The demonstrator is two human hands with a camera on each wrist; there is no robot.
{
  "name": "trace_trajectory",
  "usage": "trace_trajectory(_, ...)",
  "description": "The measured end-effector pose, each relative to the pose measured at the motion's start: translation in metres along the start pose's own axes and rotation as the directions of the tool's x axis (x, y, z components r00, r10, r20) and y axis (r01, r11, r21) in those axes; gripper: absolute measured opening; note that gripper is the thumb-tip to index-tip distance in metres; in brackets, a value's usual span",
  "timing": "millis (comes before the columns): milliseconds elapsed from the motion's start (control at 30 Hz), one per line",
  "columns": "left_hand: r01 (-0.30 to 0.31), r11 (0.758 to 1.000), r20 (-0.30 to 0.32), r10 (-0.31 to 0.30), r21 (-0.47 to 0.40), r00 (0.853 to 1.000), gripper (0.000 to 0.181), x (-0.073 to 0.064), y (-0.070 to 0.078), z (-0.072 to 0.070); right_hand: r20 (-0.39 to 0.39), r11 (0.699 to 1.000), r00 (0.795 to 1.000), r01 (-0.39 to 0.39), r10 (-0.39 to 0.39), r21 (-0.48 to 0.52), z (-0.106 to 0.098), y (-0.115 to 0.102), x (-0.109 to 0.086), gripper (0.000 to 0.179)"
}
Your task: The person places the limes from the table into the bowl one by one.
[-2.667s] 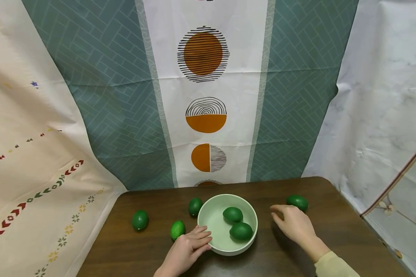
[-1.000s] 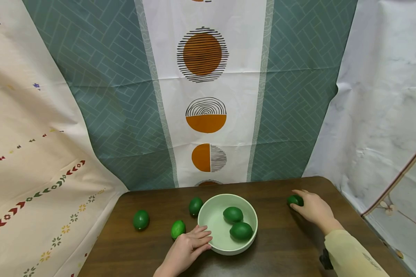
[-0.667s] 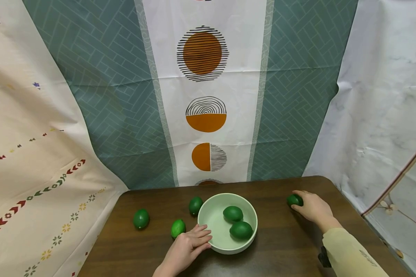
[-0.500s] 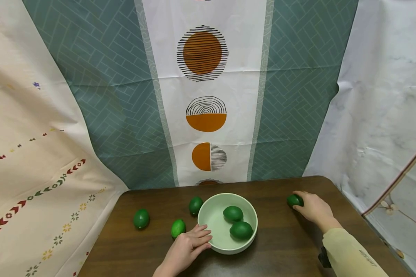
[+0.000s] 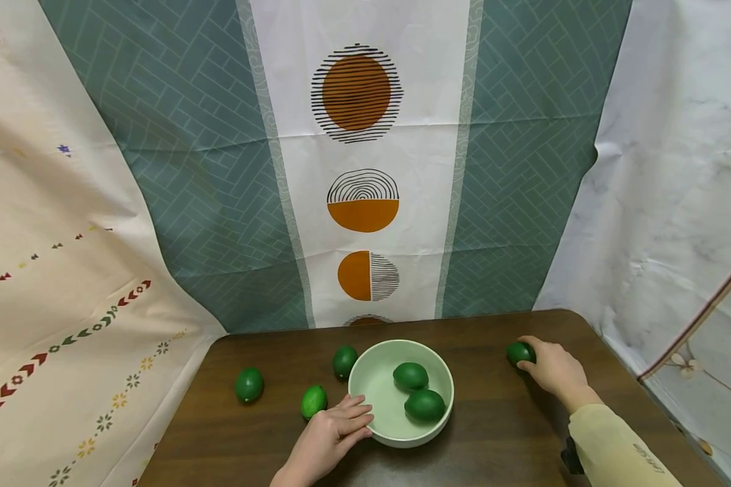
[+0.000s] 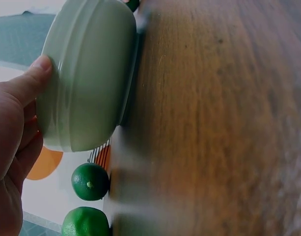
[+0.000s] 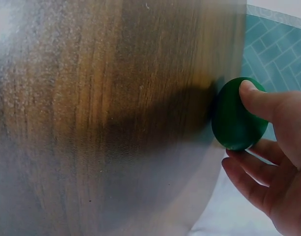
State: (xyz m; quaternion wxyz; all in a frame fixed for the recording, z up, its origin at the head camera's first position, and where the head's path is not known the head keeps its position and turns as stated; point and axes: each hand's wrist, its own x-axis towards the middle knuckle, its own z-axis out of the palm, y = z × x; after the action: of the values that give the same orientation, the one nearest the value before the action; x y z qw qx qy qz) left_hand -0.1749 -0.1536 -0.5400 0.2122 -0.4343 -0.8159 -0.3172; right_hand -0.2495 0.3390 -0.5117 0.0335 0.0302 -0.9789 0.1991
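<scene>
A pale green bowl stands on the table with two dark green limes, a rear lime and a front lime, inside. My left hand holds the bowl by its left rim. In the left wrist view, its thumb presses the bowl's outer wall. At the right, my right hand grips another dark green lime at table level. The right wrist view shows the thumb on top of this lime and fingers below; the palm is away from it.
Left of the bowl lie a dark lime close to its rim, a brighter green lime near my left hand, and a dark lime farther left. Patterned cloth hangs behind the brown wooden table.
My right hand has moved rightward from beside the lime and taken hold of it; for the last second it has stayed there. My left hand has kept its place on the bowl.
</scene>
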Motion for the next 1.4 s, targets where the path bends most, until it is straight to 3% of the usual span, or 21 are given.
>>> trace_trajectory(667,-0.019,1.0,0.0,0.019,-0.002,1.0,0.028,0.001,-0.001,0.0,0.011,0.998,0.998,-0.062,0.062,0.002,-0.002,0.003,0.003,0.064)
trace_trajectory(1033,-0.016,1.0,-0.003,0.016,0.001,1.0,0.028,0.001,-0.001,0.0,-0.015,0.996,0.997,-0.07,0.071,0.059,0.004,0.005,0.004,0.065)
trace_trajectory(1400,-0.019,1.0,-0.004,0.019,-0.005,1.0,0.028,0.001,-0.001,0.0,-0.003,0.996,0.997,-0.073,0.073,0.053,0.006,0.012,0.001,0.068)
